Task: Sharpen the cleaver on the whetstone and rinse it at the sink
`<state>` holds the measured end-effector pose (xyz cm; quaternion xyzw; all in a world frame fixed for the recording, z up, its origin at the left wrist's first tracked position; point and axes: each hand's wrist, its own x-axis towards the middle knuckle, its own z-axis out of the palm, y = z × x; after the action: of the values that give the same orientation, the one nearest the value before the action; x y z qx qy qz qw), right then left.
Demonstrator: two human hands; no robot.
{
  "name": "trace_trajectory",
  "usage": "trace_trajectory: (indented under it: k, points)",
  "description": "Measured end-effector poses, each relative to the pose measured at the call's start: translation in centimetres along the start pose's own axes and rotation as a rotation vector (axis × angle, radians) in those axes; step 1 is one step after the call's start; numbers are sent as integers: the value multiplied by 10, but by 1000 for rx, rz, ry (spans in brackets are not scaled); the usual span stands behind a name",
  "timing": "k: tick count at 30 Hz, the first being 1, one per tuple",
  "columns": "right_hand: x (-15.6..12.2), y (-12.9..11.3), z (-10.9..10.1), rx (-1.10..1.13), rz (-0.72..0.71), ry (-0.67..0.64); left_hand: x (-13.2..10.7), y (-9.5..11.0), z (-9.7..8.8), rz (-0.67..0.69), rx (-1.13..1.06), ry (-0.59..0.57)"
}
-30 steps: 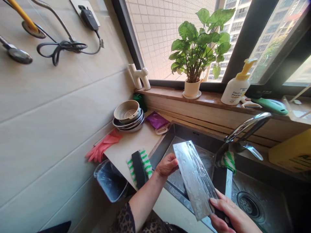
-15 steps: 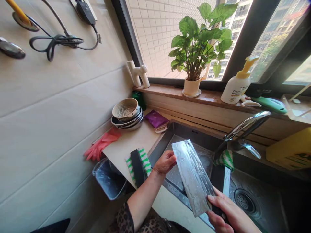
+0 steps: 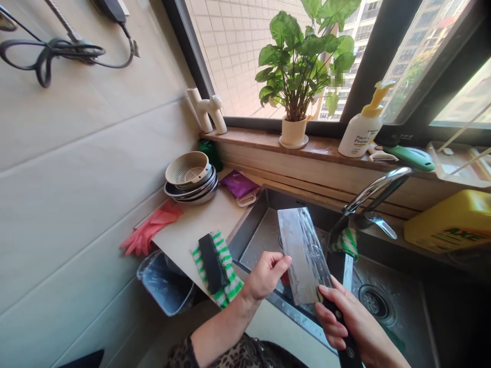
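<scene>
My right hand (image 3: 345, 312) grips the black handle (image 3: 347, 340) of a wet cleaver (image 3: 305, 255). Its broad steel blade is tilted up over the sink, and water drops show on it. At the blade's left edge is my left hand (image 3: 266, 276), fingers curled in and thumb against the metal; its fingertips are partly hidden. A small red patch (image 3: 285, 277) shows between that hand and the blade, too little of it to name. Left of my forearm, a black block-shaped thing (image 3: 212, 263) lies on a green-and-white striped cloth (image 3: 226, 250).
The sink (image 3: 249, 230) has a chrome faucet (image 3: 378, 189) and a striped cloth (image 3: 347, 243) on its divider. Stacked bowls (image 3: 192, 191), a purple packet (image 3: 240, 184) and pink gloves (image 3: 151, 230) lie leftward. A bin (image 3: 166, 286) stands below; a plant (image 3: 303, 66) and pump bottle (image 3: 360, 130) line the sill.
My left hand has moved down along the blade's edge. The cleaver has tipped more upright, showing more of its handle. The whole view has shifted slightly to the right.
</scene>
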<state>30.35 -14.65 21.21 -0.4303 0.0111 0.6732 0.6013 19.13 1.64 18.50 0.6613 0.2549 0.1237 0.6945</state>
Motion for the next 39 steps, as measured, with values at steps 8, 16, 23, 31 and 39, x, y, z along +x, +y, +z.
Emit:
trace_trajectory:
  k: [8, 16, 23, 31, 39]
  points:
    - [8, 9, -7, 6, -19, -10, -7, 7, 4, 16, 96, 58]
    - [19, 12, -11, 24, -24, 38, -20, 4, 6, -14, 124, 6]
    - [22, 11, -10, 29, -34, 31, -32, -3, 9, -57, 63, -32]
    - [24, 4, -8, 48, -71, 30, -42, -11, 5, -125, -73, -187]
    - [25, 4, -6, 69, -50, 22, -14, -13, 3, -105, -211, -11]
